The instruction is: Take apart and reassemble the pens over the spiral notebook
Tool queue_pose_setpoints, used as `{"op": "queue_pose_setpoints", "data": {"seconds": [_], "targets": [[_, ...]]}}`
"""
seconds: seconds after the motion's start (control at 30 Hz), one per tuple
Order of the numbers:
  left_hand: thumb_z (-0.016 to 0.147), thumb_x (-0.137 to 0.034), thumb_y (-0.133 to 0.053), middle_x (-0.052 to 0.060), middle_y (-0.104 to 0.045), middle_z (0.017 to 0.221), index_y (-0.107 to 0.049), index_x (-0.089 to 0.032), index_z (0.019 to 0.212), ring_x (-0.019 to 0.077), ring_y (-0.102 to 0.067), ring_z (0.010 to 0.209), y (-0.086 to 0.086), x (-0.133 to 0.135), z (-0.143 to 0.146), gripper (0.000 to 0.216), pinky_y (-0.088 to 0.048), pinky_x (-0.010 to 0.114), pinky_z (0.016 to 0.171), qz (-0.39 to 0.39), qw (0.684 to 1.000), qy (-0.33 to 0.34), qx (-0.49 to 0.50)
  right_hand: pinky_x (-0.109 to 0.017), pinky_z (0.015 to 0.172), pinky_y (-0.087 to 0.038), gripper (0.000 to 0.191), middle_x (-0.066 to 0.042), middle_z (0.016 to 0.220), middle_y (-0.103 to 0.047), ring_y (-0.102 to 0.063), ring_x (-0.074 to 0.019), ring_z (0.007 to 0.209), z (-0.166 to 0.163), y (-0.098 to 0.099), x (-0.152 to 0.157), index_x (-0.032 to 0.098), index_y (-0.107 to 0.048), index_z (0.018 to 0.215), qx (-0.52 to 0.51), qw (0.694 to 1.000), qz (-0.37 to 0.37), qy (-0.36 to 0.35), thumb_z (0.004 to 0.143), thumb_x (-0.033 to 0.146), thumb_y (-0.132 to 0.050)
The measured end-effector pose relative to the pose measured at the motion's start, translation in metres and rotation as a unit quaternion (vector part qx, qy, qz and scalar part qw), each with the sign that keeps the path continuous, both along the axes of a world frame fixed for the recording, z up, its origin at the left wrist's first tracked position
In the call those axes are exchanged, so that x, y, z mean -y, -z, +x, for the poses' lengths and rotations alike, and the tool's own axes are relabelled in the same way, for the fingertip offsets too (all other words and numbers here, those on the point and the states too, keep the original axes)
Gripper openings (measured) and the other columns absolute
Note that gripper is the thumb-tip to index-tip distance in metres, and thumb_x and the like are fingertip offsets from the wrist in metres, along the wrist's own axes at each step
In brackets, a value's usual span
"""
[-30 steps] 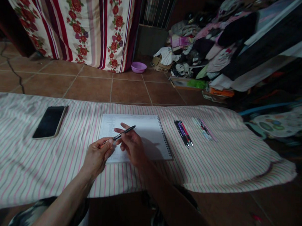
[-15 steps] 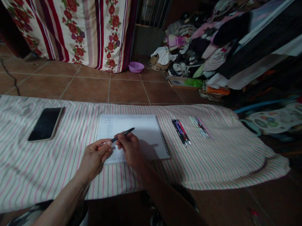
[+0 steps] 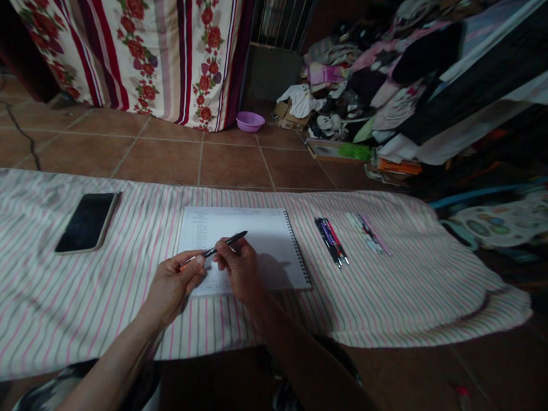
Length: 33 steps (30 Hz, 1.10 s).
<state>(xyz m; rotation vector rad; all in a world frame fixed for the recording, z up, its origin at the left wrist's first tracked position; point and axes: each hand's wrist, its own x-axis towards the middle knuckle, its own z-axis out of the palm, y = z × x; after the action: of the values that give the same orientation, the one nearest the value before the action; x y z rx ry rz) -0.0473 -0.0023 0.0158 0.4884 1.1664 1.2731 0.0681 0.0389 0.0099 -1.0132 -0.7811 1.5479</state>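
Both of my hands hold one dark pen (image 3: 221, 246) just above a white spiral notebook (image 3: 272, 242) that lies on a striped cloth (image 3: 388, 295). My left hand (image 3: 173, 286) pinches the pen's near, orange-tipped end. My right hand (image 3: 239, 267) grips its middle with closed fingers. The pen slants up and to the right, and its far end pokes out past my right fingers.
A black phone (image 3: 88, 221) lies on the cloth at the left. Two small bunches of pens (image 3: 331, 241) (image 3: 368, 232) lie right of the notebook. Beyond are tiled floor, a floral hanging cloth (image 3: 140, 48), a purple bowl (image 3: 250, 121) and a heap of clothes (image 3: 379, 83).
My right fingers have curled from partly stretched to closed around the pen. The pen and both hands stay over the notebook; only the view has shifted slightly.
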Motion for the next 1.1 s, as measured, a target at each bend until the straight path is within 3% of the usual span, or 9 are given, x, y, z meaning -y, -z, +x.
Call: {"op": "queue_pose_setpoints", "data": {"seconds": [0.1, 0.2, 0.27, 0.4, 0.6, 0.7, 0.77, 0.87, 1.1], "targets": [[0.056, -0.03, -0.079, -0.003, -0.05, 0.051, -0.067, -0.01, 0.074, 0.0008, -0.038, 0.042, -0.002, 0.0, 0.001, 0.03, -0.027, 0.011, 0.037, 0.003, 1.0, 0.001, 0.005, -0.019, 0.041, -0.033, 0.023, 0.003, 0.054, -0.062, -0.046, -0.0061, 0.041, 0.002, -0.002, 0.001, 0.017, -0.058, 0.069, -0.024, 0.999, 0.02, -0.039, 0.062, 0.034, -0.071], [0.057, -0.031, -0.079, -0.004, -0.048, 0.05, -0.065, -0.009, 0.069, -0.0003, -0.033, 0.039, -0.004, -0.001, 0.001, 0.028, -0.022, 0.011, 0.035, 0.005, 1.0, 0.005, 0.013, -0.018, 0.039, -0.03, 0.029, -0.003, 0.088, -0.069, -0.052, -0.0061, 0.049, 0.006, -0.004, 0.0, 0.02, -0.062, 0.089, -0.067, 0.994, 0.032, -0.081, 0.065, 0.034, -0.07], [0.058, -0.031, -0.078, -0.004, -0.048, 0.05, -0.063, -0.009, 0.066, -0.0008, -0.031, 0.038, -0.005, -0.001, 0.0, 0.027, -0.019, 0.012, 0.034, 0.008, 1.0, 0.009, 0.015, -0.017, 0.038, -0.029, 0.03, -0.004, 0.098, -0.067, -0.052, -0.0057, 0.051, 0.008, -0.005, -0.002, 0.022, -0.063, 0.093, -0.064, 0.994, 0.032, -0.078, 0.066, 0.031, -0.069], [0.059, -0.032, -0.077, -0.003, -0.05, 0.051, -0.064, -0.009, 0.069, -0.0004, -0.032, 0.038, -0.002, -0.002, -0.002, 0.028, -0.019, 0.012, 0.035, 0.016, 1.0, 0.015, 0.015, -0.018, 0.043, -0.036, 0.016, -0.002, 0.075, -0.069, -0.053, -0.0066, 0.05, 0.007, -0.001, -0.004, 0.018, -0.066, 0.074, -0.062, 0.997, 0.019, -0.053, 0.062, 0.026, -0.071], [0.06, -0.027, -0.077, -0.004, -0.051, 0.049, -0.066, -0.008, 0.081, -0.0008, -0.03, 0.036, -0.003, 0.0, 0.0, 0.031, -0.022, 0.014, 0.036, 0.017, 0.999, 0.037, 0.009, -0.018, 0.036, -0.03, 0.023, 0.007, 0.043, -0.053, -0.041, -0.0048, 0.035, -0.001, 0.005, 0.0, 0.017, -0.056, 0.067, -0.017, 1.0, 0.009, 0.005, 0.061, 0.031, -0.072], [0.057, -0.027, -0.078, -0.004, -0.05, 0.048, -0.065, -0.009, 0.073, -0.0003, -0.029, 0.036, -0.006, 0.0, 0.001, 0.028, -0.019, 0.014, 0.034, 0.013, 1.0, 0.024, 0.012, -0.018, 0.038, -0.033, 0.024, 0.006, 0.049, -0.058, -0.046, -0.0054, 0.038, 0.0, 0.005, 0.002, 0.018, -0.054, 0.07, -0.035, 0.999, 0.035, -0.019, 0.065, 0.034, -0.07], [0.057, -0.028, -0.079, -0.004, -0.05, 0.048, -0.064, -0.009, 0.068, -0.0002, -0.029, 0.036, -0.008, -0.001, 0.0, 0.027, -0.018, 0.014, 0.033, 0.008, 1.0, 0.019, 0.021, -0.017, 0.04, -0.036, 0.026, 0.002, 0.07, -0.067, -0.054, -0.0066, 0.046, 0.002, 0.005, 0.001, 0.019, -0.058, 0.085, -0.07, 0.995, 0.042, -0.053, 0.066, 0.034, -0.07], [0.056, -0.029, -0.079, -0.003, -0.05, 0.049, -0.063, -0.009, 0.065, -0.0005, -0.029, 0.036, -0.01, -0.002, -0.001, 0.027, -0.018, 0.013, 0.033, -0.004, 0.999, 0.015, 0.028, -0.015, 0.037, -0.032, 0.037, -0.003, 0.102, -0.066, -0.058, -0.0058, 0.054, 0.007, 0.002, -0.002, 0.024, -0.059, 0.102, -0.093, 0.991, 0.034, -0.088, 0.067, 0.029, -0.07], [0.058, -0.029, -0.078, -0.002, -0.052, 0.051, -0.065, -0.009, 0.073, 0.0004, -0.031, 0.038, -0.006, -0.001, -0.003, 0.028, -0.022, 0.014, 0.035, 0.009, 0.999, 0.023, 0.026, -0.014, 0.033, -0.028, 0.02, 0.0, 0.072, -0.07, -0.053, -0.0052, 0.044, 0.004, 0.0, -0.002, 0.017, -0.062, 0.073, -0.08, 0.996, 0.0, -0.032, 0.058, 0.025, -0.074]]}}
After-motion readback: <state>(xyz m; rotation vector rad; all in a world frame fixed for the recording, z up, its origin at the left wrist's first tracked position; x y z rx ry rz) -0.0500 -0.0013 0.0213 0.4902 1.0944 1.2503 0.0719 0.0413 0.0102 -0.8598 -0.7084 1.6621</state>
